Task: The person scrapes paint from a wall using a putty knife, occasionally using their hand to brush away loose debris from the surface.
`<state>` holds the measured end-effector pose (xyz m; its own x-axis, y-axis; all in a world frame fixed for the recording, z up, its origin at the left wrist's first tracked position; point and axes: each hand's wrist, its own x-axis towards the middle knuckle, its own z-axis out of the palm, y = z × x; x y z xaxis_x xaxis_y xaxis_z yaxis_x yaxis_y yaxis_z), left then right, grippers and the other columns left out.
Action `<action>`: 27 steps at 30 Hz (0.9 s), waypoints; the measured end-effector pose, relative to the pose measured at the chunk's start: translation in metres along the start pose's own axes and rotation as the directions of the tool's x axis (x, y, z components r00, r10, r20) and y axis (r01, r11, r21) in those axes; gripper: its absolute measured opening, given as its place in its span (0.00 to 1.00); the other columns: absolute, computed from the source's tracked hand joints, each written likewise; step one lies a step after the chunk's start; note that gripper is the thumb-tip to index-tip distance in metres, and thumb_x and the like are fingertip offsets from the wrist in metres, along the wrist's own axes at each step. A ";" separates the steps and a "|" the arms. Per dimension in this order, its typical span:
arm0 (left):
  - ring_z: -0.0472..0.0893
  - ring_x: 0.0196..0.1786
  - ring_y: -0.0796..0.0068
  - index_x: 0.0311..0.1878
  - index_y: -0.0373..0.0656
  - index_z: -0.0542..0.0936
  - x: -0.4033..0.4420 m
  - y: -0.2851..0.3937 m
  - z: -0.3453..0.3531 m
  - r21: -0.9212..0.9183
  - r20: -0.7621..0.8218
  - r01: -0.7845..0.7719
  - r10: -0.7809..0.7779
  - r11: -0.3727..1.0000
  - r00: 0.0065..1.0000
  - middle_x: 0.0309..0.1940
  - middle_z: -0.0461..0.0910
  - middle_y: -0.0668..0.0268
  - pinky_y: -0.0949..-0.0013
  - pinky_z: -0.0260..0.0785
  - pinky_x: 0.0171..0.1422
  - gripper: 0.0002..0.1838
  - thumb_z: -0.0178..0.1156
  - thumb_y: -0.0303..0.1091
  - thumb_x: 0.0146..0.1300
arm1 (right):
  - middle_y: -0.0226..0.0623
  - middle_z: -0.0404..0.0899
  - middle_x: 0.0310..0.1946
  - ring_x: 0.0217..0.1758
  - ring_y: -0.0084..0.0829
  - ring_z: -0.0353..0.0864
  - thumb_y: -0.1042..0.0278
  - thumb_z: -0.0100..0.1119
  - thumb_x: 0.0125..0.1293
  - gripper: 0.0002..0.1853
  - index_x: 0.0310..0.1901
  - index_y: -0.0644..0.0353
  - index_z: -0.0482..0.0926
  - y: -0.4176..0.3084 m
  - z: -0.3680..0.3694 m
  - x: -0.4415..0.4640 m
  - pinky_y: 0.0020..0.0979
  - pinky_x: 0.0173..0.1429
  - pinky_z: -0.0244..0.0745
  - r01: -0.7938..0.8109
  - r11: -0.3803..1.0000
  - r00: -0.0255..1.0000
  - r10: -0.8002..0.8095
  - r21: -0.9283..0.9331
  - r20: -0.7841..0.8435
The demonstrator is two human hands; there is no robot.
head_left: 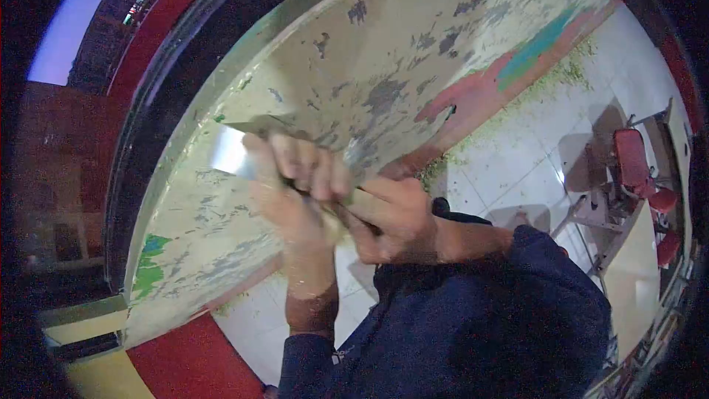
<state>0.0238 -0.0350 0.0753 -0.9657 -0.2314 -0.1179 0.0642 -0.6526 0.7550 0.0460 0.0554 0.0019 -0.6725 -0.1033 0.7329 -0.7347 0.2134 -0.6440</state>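
A scraper with a broad, shiny metal blade (pixel 230 151) is in my two hands, its blade against or close to a wall (pixel 295 96) of patchy, flaking cream paint; contact cannot be told. My left hand (pixel 295 185) is wrapped around the scraper just behind the blade, slightly blurred. Behind it, my right hand (pixel 395 214) is closed around the handle end. Most of the handle is hidden by my fingers. Grey patches and bits of green paint (pixel 151 270) show on the wall around the blade.
Paint flakes (pixel 546 81) litter the white tiled floor (pixel 509 155) along the wall's foot. Red chairs (pixel 632 159) and a pale tabletop (pixel 631 281) stand at the right. A dark ledge (pixel 166 89) borders the wall at the left.
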 end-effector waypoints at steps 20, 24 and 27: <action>0.49 0.11 0.83 0.17 0.51 0.56 0.003 0.008 0.002 0.154 0.066 0.003 -0.013 0.988 0.998 0.12 0.49 0.76 0.77 0.46 0.12 0.27 0.45 0.56 0.67 | 0.36 0.60 0.16 0.15 0.38 0.66 0.72 0.59 0.47 0.05 0.26 0.57 0.72 -0.004 0.005 0.001 0.37 0.17 0.63 -0.007 1.000 0.999 0.007 -0.005 -0.047; 0.51 0.11 0.82 0.18 0.51 0.56 0.009 0.018 0.003 0.155 0.114 -0.025 0.008 0.988 0.993 0.13 0.49 0.76 0.75 0.48 0.12 0.26 0.43 0.55 0.68 | 0.36 0.61 0.15 0.14 0.36 0.68 0.71 0.60 0.48 0.04 0.26 0.57 0.75 -0.002 0.010 0.021 0.34 0.17 0.64 0.057 0.998 0.998 -0.057 -0.004 -0.010; 0.50 0.10 0.82 0.17 0.51 0.56 0.000 0.011 0.006 0.180 0.038 0.003 -0.010 0.984 0.999 0.12 0.49 0.76 0.74 0.48 0.12 0.26 0.44 0.55 0.68 | 0.37 0.62 0.17 0.15 0.38 0.68 0.71 0.60 0.47 0.05 0.25 0.57 0.73 -0.009 0.004 -0.010 0.35 0.16 0.64 -0.058 0.998 0.998 0.059 -0.025 0.038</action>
<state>0.0227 -0.0375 0.0874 -0.9751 -0.1976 -0.1010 0.0149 -0.5124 0.8586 0.0587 0.0511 -0.0003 -0.7174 -0.1275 0.6849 -0.6921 0.2433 -0.6796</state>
